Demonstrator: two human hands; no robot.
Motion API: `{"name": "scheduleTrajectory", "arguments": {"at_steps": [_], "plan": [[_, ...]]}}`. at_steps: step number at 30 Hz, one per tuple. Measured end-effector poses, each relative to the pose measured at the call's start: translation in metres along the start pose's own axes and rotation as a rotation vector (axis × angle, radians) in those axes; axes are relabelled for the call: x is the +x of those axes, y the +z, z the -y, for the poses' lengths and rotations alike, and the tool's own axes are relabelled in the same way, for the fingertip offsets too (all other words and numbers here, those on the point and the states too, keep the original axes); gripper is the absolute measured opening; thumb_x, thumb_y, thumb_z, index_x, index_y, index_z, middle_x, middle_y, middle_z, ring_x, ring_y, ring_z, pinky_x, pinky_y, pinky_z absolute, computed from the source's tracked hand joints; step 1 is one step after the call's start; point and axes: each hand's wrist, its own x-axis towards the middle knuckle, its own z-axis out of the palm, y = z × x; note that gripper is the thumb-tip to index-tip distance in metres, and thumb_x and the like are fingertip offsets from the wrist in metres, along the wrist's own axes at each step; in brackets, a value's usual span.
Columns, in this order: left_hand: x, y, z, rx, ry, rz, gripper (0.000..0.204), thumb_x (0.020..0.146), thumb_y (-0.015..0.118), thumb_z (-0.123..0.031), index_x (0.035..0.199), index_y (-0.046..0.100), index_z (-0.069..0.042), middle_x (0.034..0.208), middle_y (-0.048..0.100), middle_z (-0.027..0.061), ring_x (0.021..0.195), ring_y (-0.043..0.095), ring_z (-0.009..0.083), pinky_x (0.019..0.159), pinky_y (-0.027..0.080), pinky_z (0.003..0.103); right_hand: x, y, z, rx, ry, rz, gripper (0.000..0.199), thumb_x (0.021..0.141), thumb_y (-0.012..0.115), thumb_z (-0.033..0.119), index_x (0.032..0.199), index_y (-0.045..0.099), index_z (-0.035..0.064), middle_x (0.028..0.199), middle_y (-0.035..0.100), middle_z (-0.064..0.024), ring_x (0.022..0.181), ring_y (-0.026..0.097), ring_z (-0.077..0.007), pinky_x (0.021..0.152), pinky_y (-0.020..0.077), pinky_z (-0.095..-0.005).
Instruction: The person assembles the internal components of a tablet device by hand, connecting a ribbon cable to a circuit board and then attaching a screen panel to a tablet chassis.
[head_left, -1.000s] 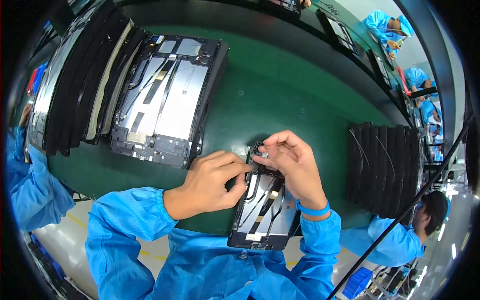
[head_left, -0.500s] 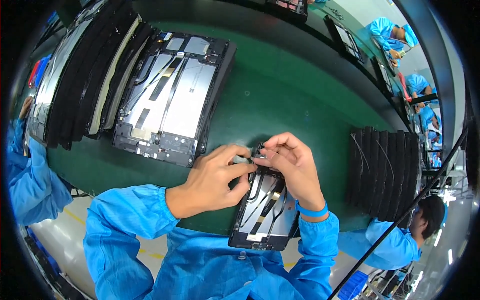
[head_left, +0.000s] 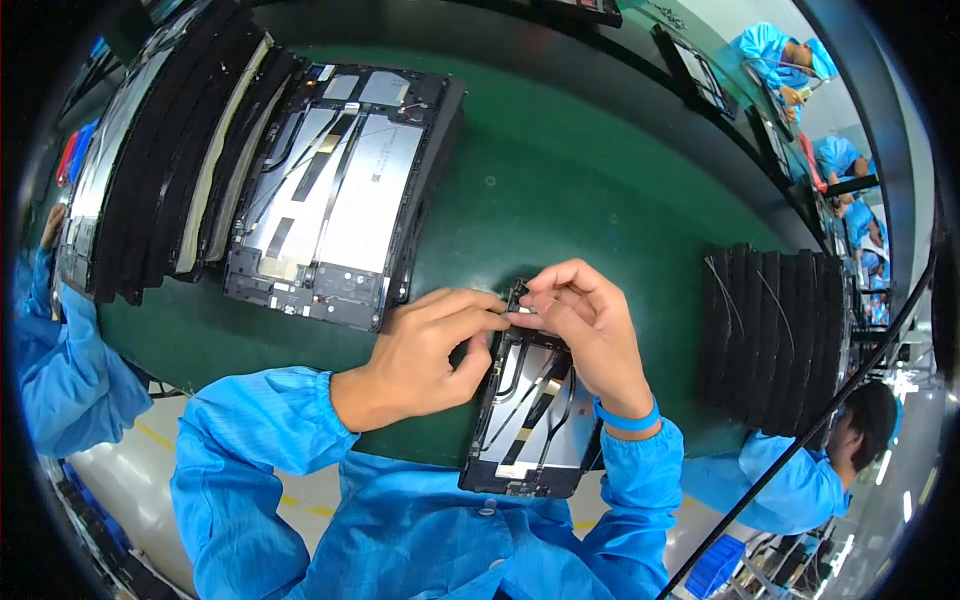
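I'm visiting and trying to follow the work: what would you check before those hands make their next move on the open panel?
1. Both hands on the work: left hand and right hand meet at the far edge of the open black tablet-like panel with silver backing: ok.
2. Small black part pinched between fingertips: ok.
3. Part seated properly: cannot tell, fingers hide it.
4. Panel supported on the green table: not ok, its near end overhangs the edge.
5. Neighbouring larger open panel apart from the hands: ok.

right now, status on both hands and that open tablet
Left hand and right hand pinching at top edge of open tablet. Tablet flat on green table. Nothing blocking.
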Motion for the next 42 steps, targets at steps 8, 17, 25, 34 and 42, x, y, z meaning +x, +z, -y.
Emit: {"name": "scheduleTrajectory", "arguments": {"at_steps": [8, 17, 25, 34, 42], "plan": [[0.0, 0.003, 0.002, -0.107, -0.019, -0.024, 0.025, 0.09, 0.069, 0.007, 0.11, 0.082, -0.001, 0.114, 0.081, 0.0181, 0.101, 0.08, 0.0374, 0.089, 0.065, 0.043, -0.001, -0.002, 0.001, 0.023, 0.013, -0.01, 0.012, 0.11, 0.064, -0.003, 0.122, 0.067, -0.0021, 0.115, 0.065, -0.0051, 0.112, 0.069, -0.0125, 0.103, 0.0678, -0.0396], [0.002, -0.002, 0.001, -0.205, -0.004, 0.01, 0.029, 0.084, 0.068, 0.01, 0.107, 0.083, 0.001, 0.11, 0.082, 0.0162, 0.094, 0.079, 0.0336, 0.084, 0.064, 0.042, -0.001, 0.002, -0.01, -0.038, -0.079, -0.026, 0.044, 0.098, 0.082, -0.008, 0.136, 0.061, -0.0004, 0.119, 0.066, -0.0076, 0.109, 0.072, -0.0155, 0.094, 0.0648, -0.0316], [0.002, -0.007, 0.001, -0.2, 0.081, 0.012, 0.031, 0.082, 0.068, 0.01, 0.106, 0.084, 0.0, 0.107, 0.082, 0.0137, 0.089, 0.078, 0.0315, 0.079, 0.062, 0.039, -0.006, 0.006, 0.001, -0.134, -0.06, 0.08, 0.048, 0.1, 0.081, -0.008, 0.144, 0.063, 0.0002, 0.108, 0.076, -0.0071, 0.105, 0.074, -0.0128, 0.095, 0.064, -0.03], [-0.001, -0.015, 0.005, -0.134, 0.071, 0.126, 0.017, 0.084, 0.068, 0.007, 0.096, 0.076, -0.002, 0.093, 0.075, 0.0099, 0.065, 0.066, 0.0188, 0.057, 0.052, 0.033, -0.008, 0.003, -0.012, -0.183, -0.324, -0.169, 0.019, 0.099, 0.075, -0.014, 0.115, 0.072, -0.0031, 0.104, 0.077, -0.0092, 0.098, 0.077, -0.0149, 0.089, 0.0631, -0.0283], [-0.003, -0.03, 0.015, 0.069, 0.614, 0.384, 0.036, 0.063, 0.076, -0.012, 0.098, 0.084, -0.007, 0.103, 0.079, 0.0036, 0.069, 0.062, 0.0183, 0.056, 0.049, 0.033, -0.003, 0.001, -0.006, -0.735, -0.529, -0.191, 0.021, 0.087, 0.072, -0.019, 0.094, 0.075, 0.0005, 0.092, 0.073, -0.0113, 0.082, 0.073, -0.0225, 0.072, 0.057, -0.0343]]}}
